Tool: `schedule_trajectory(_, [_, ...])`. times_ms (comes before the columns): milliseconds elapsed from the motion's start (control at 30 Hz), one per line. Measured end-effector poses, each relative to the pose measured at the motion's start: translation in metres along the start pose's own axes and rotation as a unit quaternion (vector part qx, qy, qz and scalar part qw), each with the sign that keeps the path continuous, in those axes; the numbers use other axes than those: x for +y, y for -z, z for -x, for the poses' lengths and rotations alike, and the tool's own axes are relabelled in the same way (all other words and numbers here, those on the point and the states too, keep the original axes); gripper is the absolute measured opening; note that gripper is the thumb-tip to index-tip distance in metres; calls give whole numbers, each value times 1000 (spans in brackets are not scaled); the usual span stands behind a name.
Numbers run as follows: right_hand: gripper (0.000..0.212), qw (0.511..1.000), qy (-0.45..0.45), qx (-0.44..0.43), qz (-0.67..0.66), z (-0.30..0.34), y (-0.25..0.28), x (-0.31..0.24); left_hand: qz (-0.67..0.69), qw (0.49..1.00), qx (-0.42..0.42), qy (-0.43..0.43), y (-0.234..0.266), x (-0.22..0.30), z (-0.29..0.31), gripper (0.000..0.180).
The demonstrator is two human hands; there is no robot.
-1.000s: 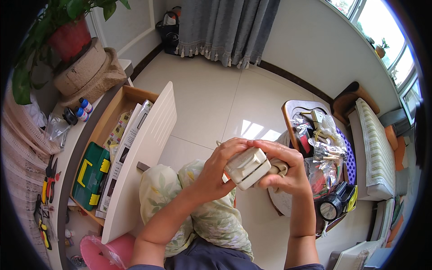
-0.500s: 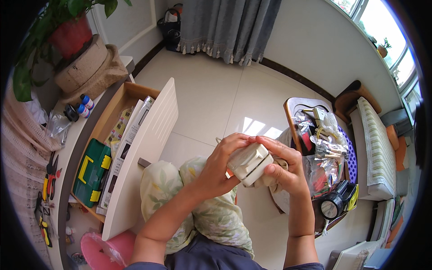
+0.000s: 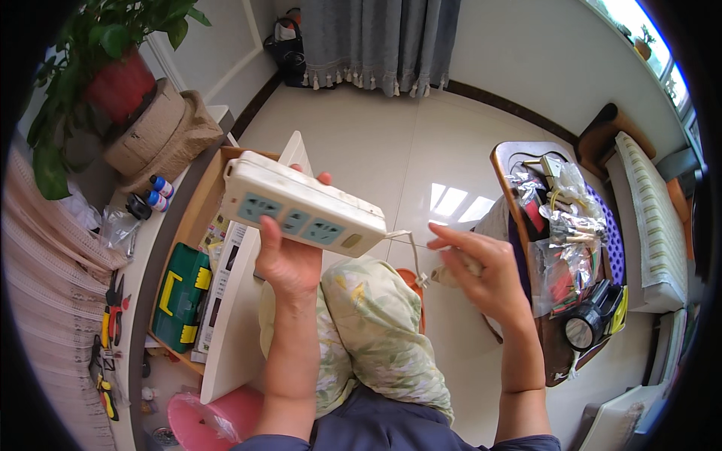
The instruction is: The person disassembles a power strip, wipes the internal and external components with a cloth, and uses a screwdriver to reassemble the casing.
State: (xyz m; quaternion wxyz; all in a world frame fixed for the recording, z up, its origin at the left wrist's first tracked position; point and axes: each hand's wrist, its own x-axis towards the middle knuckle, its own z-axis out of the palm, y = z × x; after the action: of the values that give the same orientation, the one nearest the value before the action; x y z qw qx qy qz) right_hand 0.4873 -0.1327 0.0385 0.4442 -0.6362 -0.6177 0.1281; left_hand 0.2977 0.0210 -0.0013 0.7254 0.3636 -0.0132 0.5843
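Note:
A white power strip (image 3: 338,197) with pale blue socket panels is in my left hand (image 3: 289,255), its thumb on the socket face and its fingers behind. The strip slants above my knees, over the drawer's near edge. From its right end hangs a thin white cord (image 3: 411,242). To the right, apart from the strip, is my right hand (image 3: 489,274), index finger stretched out and the other fingers bent round a crumpled beige cloth (image 3: 449,276). The hand partly hides the cloth.
An open drawer (image 3: 229,353) at left holds a green toolbox (image 3: 180,297) and papers. Pliers (image 3: 114,316) lie on the cabinet top. A stool (image 3: 505,161) at right carries bagged parts and a black flashlight (image 3: 590,323). A pink bucket (image 3: 180,421) stands lower left.
Both hands were together round the power strip, seen end-on. Now my left hand has carried it left and turned its socket face toward me, while my right hand has come off it.

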Motion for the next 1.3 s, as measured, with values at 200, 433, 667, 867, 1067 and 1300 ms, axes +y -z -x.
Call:
schedule_trajectory(200, [45, 994, 29, 30, 98, 1, -42, -27, 296, 954, -26, 34, 27, 3, -4, 50])
schedule_trajectory(433, [63, 981, 20, 5, 194, 4, -74, -61, 312, 949, 10, 43, 24, 4, -4, 43])
schedule_trajectory(667, [52, 986, 6, 54, 158, -4, -88, -60, 271, 963, -8, 0, 28, 0, -3, 57])
schedule_trajectory(867, [40, 988, 17, 54, 145, -4, -91, -57, 125, 989, 77, -15, 24, -5, -3, 71])
schedule_trajectory(1067, [40, 981, 42, 90, 167, -4, -95, -52, 85, 990, 112, 30, 10, -18, 0, 78])
schedule_trajectory(1300, [44, 968, 83, 114, 205, 0, -101, -49, 96, 995, 41, -13, 23, -21, 4, 54])
